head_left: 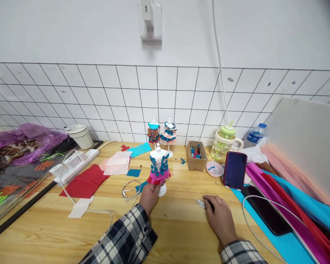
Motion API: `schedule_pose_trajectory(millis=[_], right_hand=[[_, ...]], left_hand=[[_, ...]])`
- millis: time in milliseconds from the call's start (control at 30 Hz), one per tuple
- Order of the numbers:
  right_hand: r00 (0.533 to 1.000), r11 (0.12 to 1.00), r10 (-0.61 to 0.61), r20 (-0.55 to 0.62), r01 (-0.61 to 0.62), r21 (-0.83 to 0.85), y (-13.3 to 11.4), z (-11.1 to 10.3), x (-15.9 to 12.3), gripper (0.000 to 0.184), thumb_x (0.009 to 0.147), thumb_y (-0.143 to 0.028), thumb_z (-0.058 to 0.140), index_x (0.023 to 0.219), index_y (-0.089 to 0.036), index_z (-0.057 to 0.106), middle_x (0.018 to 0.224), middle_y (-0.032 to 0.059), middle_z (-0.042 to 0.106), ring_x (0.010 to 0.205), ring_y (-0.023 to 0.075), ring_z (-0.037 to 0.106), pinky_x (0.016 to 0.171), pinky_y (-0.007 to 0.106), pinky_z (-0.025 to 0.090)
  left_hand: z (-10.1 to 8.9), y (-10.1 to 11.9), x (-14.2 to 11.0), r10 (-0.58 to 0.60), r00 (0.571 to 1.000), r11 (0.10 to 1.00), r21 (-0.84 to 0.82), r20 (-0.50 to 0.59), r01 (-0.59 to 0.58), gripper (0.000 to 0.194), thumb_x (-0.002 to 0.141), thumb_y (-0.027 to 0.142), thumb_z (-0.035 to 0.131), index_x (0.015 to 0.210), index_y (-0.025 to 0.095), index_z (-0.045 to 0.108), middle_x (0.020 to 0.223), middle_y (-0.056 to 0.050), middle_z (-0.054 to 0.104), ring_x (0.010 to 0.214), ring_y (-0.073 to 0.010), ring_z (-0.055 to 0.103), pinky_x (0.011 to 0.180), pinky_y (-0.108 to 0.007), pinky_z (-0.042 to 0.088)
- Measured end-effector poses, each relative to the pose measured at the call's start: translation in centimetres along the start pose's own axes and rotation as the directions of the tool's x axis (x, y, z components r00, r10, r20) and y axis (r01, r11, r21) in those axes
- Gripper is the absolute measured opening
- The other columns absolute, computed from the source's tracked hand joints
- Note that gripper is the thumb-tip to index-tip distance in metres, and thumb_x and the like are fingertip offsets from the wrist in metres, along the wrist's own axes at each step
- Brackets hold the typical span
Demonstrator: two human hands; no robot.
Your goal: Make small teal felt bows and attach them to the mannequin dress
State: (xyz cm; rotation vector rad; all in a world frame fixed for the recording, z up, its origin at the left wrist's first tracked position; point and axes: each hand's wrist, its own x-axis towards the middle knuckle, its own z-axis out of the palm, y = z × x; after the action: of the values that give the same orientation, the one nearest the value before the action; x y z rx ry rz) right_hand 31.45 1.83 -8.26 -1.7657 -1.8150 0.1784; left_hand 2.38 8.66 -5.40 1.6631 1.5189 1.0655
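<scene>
My left hand (149, 198) is closed at the lower skirt of a miniature dress form (158, 167), which stands upright on a round white base. Blue ruffles cover its white bodice, above a pink and red skirt. The fingertips are partly hidden by the skirt. On the table to the right, my right hand (220, 217) curls round the dark handle of small scissors (200, 203), whose silvery end points left. Behind the held form are two more dressed miniature forms, one with a brown skirt (153, 135) and one with blue and peach ruffles (169, 136).
A cardboard box of scraps (197, 163), a pink dish (215, 169), an upright phone (235, 170) and a green-lidded cup (224, 141) stand right. Red fabric (85, 181), a power strip (74, 165) and a looped cord (131, 189) lie left. Another phone (266, 209) rests on coloured sheets.
</scene>
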Motion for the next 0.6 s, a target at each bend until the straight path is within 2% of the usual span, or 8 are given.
schedule_pose_trajectory(millis=[133, 200, 267, 333, 467, 533, 600], right_hand=[[0.995, 0.999, 0.021, -0.098, -0.024, -0.034, -0.4, -0.7, 1.3, 0.035, 0.092, -0.035, 0.041, 0.118, -0.017, 0.057, 0.117, 0.0111, 0.061, 0.109, 0.0237, 0.056, 0.093, 0.037, 0.043], [0.994, 0.992, 0.061, -0.095, -0.07, -0.102, -0.9, -1.2, 3.0, 0.04, 0.094, -0.034, 0.036, 0.128, -0.018, 0.05, 0.123, 0.0114, 0.059, 0.109, 0.0238, 0.058, 0.089, 0.036, 0.046], [0.983, 0.954, 0.174, -0.064, -0.184, -0.234, -1.3, -1.6, 5.1, 0.046, 0.095, -0.031, 0.034, 0.138, -0.018, 0.04, 0.117, 0.0124, 0.064, 0.092, 0.0245, 0.065, 0.074, 0.035, 0.049], [0.967, 0.897, 0.253, -0.026, -0.245, -0.369, -1.4, -1.7, 7.2, 0.05, 0.094, -0.031, 0.036, 0.142, -0.015, 0.034, 0.106, 0.0146, 0.068, 0.081, 0.0261, 0.067, 0.067, 0.035, 0.048], [0.939, 0.821, 0.343, 0.034, -0.283, -0.495, -0.6, -1.4, 9.6, 0.04, 0.095, -0.035, 0.036, 0.127, -0.018, 0.053, 0.094, 0.0143, 0.071, 0.079, 0.0259, 0.069, 0.066, 0.033, 0.047], [0.94, 0.813, 0.341, 0.035, -0.276, -0.512, -0.1, -1.3, 9.7, 0.039, 0.097, -0.037, 0.032, 0.122, -0.021, 0.057, 0.093, 0.0134, 0.071, 0.079, 0.0246, 0.069, 0.065, 0.031, 0.046], [0.947, 0.812, 0.319, 0.038, -0.253, -0.526, -0.1, -1.4, 9.4, 0.04, 0.097, -0.038, 0.029, 0.119, -0.022, 0.059, 0.093, 0.0121, 0.071, 0.077, 0.0235, 0.069, 0.063, 0.03, 0.045]], left_hand=[[0.4, 0.0, 0.7, 0.049, 0.998, 0.999, 0.022, 0.031, -0.05, 0.032, 0.088, 0.036, 0.045, 0.095, 0.016, 0.07, 0.094, -0.008, 0.074, 0.096, -0.0238, 0.066, 0.083, -0.032, 0.049], [0.5, 0.2, 0.9, 0.059, 0.996, 0.995, 0.078, 0.07, -0.065, 0.033, 0.09, 0.035, 0.043, 0.092, 0.016, 0.07, 0.09, -0.008, 0.074, 0.089, -0.0231, 0.067, 0.077, -0.031, 0.05], [0.6, 0.3, 1.0, 0.065, 0.994, 0.989, 0.127, 0.092, -0.077, 0.035, 0.091, 0.035, 0.041, 0.092, 0.015, 0.07, 0.09, -0.008, 0.074, 0.085, -0.0227, 0.067, 0.074, -0.031, 0.049], [0.6, 0.3, 1.1, 0.065, 0.991, 0.986, 0.143, 0.113, -0.081, 0.035, 0.092, 0.035, 0.041, 0.094, 0.014, 0.069, 0.092, -0.009, 0.073, 0.086, -0.0227, 0.067, 0.075, -0.031, 0.048], [0.5, 0.3, 1.2, 0.129, 0.985, 0.967, 0.204, 0.11, -0.15, 0.029, 0.091, 0.032, 0.045, 0.098, 0.017, 0.068, 0.097, -0.009, 0.072, 0.094, -0.0235, 0.065, 0.083, -0.033, 0.048], [0.4, 0.3, 1.2, 0.185, 0.98, 0.948, 0.251, 0.067, -0.196, 0.027, 0.089, 0.031, 0.048, 0.104, 0.019, 0.067, 0.101, -0.009, 0.071, 0.099, -0.0236, 0.064, 0.088, -0.034, 0.047], [0.3, 0.4, 1.2, 0.179, 0.982, 0.942, 0.278, 0.055, -0.187, 0.027, 0.089, 0.032, 0.049, 0.106, 0.021, 0.067, 0.101, -0.007, 0.071, 0.099, -0.0231, 0.064, 0.087, -0.033, 0.047]])
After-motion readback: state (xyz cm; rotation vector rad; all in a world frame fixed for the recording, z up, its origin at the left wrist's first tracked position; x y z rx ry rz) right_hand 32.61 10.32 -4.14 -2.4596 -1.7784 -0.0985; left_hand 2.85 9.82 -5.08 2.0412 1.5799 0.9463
